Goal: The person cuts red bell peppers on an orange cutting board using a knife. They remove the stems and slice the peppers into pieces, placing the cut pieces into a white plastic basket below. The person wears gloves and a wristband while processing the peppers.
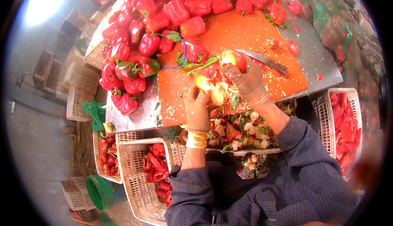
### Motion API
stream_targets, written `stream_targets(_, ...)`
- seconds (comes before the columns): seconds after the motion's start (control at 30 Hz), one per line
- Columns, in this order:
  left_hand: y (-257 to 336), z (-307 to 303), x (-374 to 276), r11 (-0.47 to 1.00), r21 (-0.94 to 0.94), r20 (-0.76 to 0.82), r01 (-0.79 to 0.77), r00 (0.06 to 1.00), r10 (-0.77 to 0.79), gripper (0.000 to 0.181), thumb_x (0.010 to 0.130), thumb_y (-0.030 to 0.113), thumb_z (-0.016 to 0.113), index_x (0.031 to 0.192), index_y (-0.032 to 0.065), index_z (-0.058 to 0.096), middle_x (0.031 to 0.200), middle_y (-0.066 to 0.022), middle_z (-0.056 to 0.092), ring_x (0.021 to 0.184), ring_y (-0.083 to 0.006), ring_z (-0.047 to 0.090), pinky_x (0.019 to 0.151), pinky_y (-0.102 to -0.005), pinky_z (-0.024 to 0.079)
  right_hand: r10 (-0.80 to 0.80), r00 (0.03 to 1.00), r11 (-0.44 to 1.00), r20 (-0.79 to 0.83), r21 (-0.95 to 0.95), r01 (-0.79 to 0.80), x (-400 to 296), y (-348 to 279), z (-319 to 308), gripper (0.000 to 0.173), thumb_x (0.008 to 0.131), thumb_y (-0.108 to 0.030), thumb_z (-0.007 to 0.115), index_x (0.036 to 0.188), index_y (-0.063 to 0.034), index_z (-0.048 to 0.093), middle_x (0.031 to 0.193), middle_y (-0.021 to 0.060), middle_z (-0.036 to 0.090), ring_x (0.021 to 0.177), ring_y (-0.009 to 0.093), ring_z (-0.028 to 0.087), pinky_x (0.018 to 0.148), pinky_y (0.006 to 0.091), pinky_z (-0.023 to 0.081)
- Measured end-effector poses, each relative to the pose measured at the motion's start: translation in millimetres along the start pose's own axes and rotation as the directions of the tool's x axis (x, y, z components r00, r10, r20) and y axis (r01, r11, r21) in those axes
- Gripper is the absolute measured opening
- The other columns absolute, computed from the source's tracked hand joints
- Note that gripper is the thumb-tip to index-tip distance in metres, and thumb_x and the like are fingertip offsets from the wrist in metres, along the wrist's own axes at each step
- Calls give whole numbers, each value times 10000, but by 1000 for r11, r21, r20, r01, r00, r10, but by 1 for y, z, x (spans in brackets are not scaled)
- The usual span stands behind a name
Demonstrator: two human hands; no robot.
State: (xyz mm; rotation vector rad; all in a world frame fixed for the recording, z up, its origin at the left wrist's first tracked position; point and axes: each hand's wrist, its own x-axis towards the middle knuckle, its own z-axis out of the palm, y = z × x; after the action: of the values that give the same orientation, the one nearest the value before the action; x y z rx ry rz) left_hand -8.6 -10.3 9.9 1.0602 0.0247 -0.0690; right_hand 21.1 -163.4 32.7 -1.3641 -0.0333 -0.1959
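Observation:
My left hand (199,107), gloved and with a yellow band at the wrist, holds one side of an opened red bell pepper (212,77) whose pale, seedy core shows. On its other side my gloved right hand (248,83) grips a red and yellow pepper piece (232,58). Both hands are over an orange cutting mat (175,103) strewn with seeds. A knife (267,61) with a brown handle lies on the mat just beyond my right hand. Green leaves and a stem lie left of the pieces, beside a blue cord loop (184,52). Whole red peppers (147,20) are heaped behind.
Below the metal table's edge (135,127) is a container of pepper scraps (239,130). White plastic crates (122,155) with cut peppers stand at left, another crate (357,103) at right. A green bucket (98,192) is lower left; green net sacks (328,17) lie right.

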Motion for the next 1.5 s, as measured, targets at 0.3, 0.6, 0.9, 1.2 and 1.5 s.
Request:
stream_targets(0.3, -19, -6, 1, 802, 494, 127, -336, 940, 316, 235, 852, 80, 548, 1058, -31, 572, 911, -77, 635, 787, -167, 644, 690, -301, 540, 20, 985, 999, 170, -49, -12, -11, 8, 2, 469, 784, -167, 720, 1196, -30, 544, 985, 53, 633, 889, 128, 599, 782, 287, 499)
stream_targets(0.6, -6, -10, -4, 953, 286, 148, 98, 978, -145, 264, 747, 48, 608, 1005, 2, 585, 892, -42, 629, 806, -124, 587, 741, -268, 486, 166, 842, 955, 513, -296, -8, 19, 2, -21, 574, 713, -334, 812, 1132, -30, 564, 968, 22, 637, 897, 111, 584, 811, 287, 493)
stream_targets(0.9, -1, -4, -2, 865, 501, 227, 15, 962, -149, 482, 746, 69, 681, 1203, -3, 548, 978, -50, 634, 882, -136, 598, 799, -285, 495, -205, 793, 677, 573, -503, 538, 3, -17, -29, 668, 762, -260, 749, 1352, -135, 463, 1108, 128, 627, 1031, 281, 620, 861, 374, 501)
stream_targets(1.2, -11, 12, -2, 925, 378, -82, -34, 994, 70, 489, 794, 51, 674, 1244, -14, 493, 1030, -76, 614, 872, -135, 608, 715, -263, 519, -466, 825, 545, 319, -631, 552, -7, -4, -18, 290, 710, -65, 686, 981, -41, 585, 965, 153, 598, 909, 372, 601, 743, 410, 506)
stream_targets(1.5, -23, 5, 5, 850, 524, -129, -46, 983, 132, 415, 765, 99, 717, 1130, -7, 547, 919, -86, 630, 796, -152, 604, 688, -299, 504, -547, 770, 487, 328, -624, 611, -8, 8, -7, 247, 729, -59, 632, 969, -38, 577, 920, 159, 575, 856, 380, 589, 705, 421, 501)
